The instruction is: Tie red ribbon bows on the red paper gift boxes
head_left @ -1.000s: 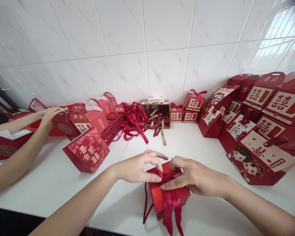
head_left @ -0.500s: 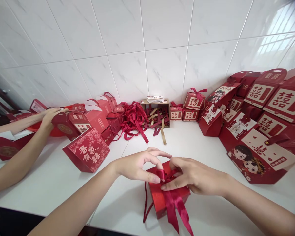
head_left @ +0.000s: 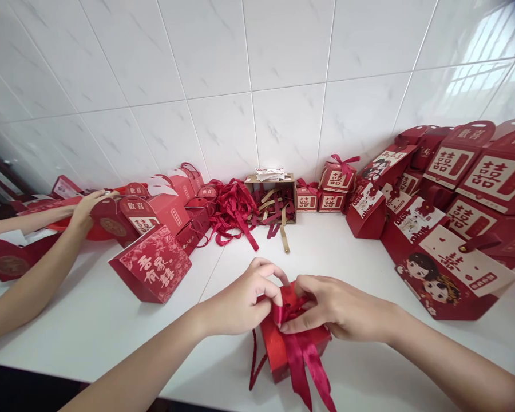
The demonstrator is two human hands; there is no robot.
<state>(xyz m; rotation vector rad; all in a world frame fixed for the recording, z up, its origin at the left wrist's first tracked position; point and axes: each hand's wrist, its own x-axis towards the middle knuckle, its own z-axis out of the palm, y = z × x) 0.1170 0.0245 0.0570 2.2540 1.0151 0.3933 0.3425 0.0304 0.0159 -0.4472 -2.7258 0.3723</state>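
Head view: red box (head_left: 277, 356) beneath hands (head_left: 239, 302) (head_left: 341, 306)

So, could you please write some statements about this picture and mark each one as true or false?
1. The left hand pinches part of the red ribbon. True.
2. The right hand is far from the red box. False: it is at the top of the box, with its thumb on the ribbon.
3. A dark red cord hangs at the left side of the box. True.
4. The heap of loose ribbons lies to the right of the brown carton. False: it lies to the left.
5. Another person's hand is visible at the left. True.
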